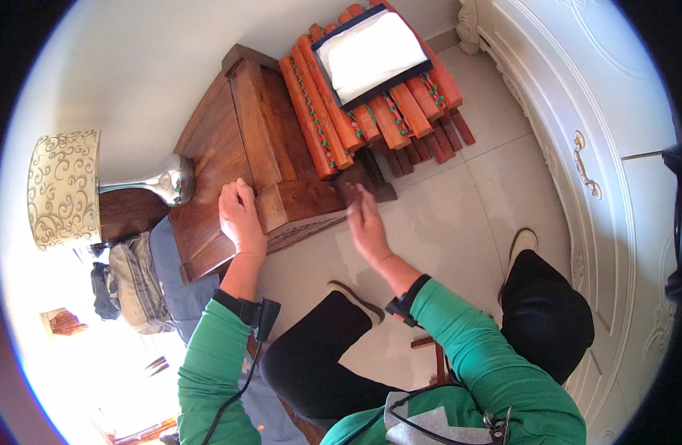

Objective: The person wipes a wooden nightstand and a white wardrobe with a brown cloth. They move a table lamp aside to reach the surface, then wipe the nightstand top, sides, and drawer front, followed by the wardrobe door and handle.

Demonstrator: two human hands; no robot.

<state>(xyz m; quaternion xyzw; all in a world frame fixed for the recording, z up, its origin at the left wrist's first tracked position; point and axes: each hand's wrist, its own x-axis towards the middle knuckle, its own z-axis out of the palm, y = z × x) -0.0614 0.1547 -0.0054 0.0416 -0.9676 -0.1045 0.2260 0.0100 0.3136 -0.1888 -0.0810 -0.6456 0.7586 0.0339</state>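
Note:
My left hand (pixel 242 218) rests at the edge of a brown wooden cabinet (pixel 207 206), its fingers curled in and nothing visible in them. My right hand (pixel 367 225) is blurred. Its fingers reach toward the cabinet's front right corner, and I see nothing held in them. Whether the fingertips touch the dark wood there, I cannot tell. Just beyond lie red-orange wooden bars (pixel 319 111), side by side, some with green leafy trim along them. On top of the bars sits a dark blue shallow box (pixel 369 101) holding white paper (pixel 374 53).
A table lamp with a silver base (pixel 177 181) and patterned shade (pixel 63 189) lies across the left side of view. Bags (pixel 138 283) are below it. A white carved cabinet (pixel 585 111) with a handle (pixel 583 164) stands at right. Pale floor tiles (pixel 430 233) lie between.

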